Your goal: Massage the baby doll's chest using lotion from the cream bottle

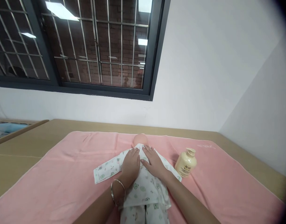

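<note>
A baby doll (pixel 140 139) lies on a pink blanket (pixel 63 174), its rounded head toward the wall. It wears a white top (pixel 146 191) with a small green print, and trousers (pixel 133 215) in the same print. My left hand (pixel 131 163) rests flat on the upper part of the top, fingers pointing toward the head. Beside it my right hand (pixel 154 161) lies flat on the cloth with the thumb spread. One sleeve (pixel 107 171) stretches out to the left. A pale yellow bottle (pixel 186 163) stands to the right, close to the other sleeve's end.
Beneath the blanket is a wooden table (pixel 28 155) against a white wall (pixel 192 77). A dark-framed window (pixel 154 62) with metal bars is above it. At the far left, light blue cloth (pixel 9 127) lies beyond a wooden edge.
</note>
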The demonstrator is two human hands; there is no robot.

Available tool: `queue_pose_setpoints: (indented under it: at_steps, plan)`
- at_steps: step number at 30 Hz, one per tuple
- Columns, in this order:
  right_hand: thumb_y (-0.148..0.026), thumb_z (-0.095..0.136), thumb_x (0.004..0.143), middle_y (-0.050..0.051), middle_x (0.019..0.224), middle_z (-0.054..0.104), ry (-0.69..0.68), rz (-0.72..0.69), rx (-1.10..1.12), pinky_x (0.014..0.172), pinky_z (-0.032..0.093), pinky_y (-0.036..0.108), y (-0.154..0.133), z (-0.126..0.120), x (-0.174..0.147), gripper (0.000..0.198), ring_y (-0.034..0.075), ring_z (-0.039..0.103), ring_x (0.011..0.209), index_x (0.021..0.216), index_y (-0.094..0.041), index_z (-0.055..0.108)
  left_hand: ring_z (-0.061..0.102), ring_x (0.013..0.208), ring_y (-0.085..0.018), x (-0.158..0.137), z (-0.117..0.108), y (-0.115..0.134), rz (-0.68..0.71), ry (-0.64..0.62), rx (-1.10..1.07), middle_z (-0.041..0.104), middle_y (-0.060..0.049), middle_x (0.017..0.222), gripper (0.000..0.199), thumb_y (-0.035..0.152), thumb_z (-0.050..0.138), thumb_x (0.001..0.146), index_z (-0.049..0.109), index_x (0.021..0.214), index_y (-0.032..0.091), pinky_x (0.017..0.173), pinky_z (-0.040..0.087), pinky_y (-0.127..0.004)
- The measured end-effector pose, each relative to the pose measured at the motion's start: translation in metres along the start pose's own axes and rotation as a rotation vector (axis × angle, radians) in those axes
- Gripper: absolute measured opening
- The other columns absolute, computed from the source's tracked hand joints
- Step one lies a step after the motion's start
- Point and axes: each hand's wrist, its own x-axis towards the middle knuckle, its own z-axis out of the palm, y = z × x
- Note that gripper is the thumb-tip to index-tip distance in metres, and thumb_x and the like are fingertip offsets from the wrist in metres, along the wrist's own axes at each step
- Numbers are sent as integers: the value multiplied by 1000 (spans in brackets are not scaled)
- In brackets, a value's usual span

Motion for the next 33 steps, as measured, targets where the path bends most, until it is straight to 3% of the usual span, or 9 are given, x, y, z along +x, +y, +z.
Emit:
queue_pose_setpoints:
  at_steps: [4,8,12,20,33]
  plan:
    - [-27,43,91,16,147,39,46,141,-104,114,27,48,-28,5,-8,54,28,33,138,142,-9,41,61,104,-25,-1,-8,9,60,27,19,68,-12,106,31,16,38,90,65,102,18,95,49,-46]
    - [-25,42,91,15,141,47,56,181,-156,111,34,45,-43,0,-17,49,29,42,132,136,-10,50,61,94,-24,-1,-15,15,13,42,34,68,-10,97,26,18,39,90,65,92,20,89,51,-42]
    - [-33,42,93,12,139,50,95,162,-84,112,32,46,-27,-3,-17,46,26,44,132,133,-15,54,59,98,-27,0,-15,14,-91,47,55,66,-11,102,25,23,43,88,62,103,19,89,51,-46]
    - [-44,38,97,12,150,35,99,93,-4,115,22,52,-3,11,-15,55,26,28,141,144,-16,38,49,124,-29,-4,0,-1,-165,-31,-22,57,-13,131,41,30,42,90,52,126,15,106,38,-51]
    - [-44,34,98,11,150,35,77,98,2,117,17,50,-5,9,-16,55,24,26,142,144,-14,38,50,123,-28,-3,0,-2,-180,-40,-54,59,-11,129,40,29,43,89,54,126,16,107,38,-50]
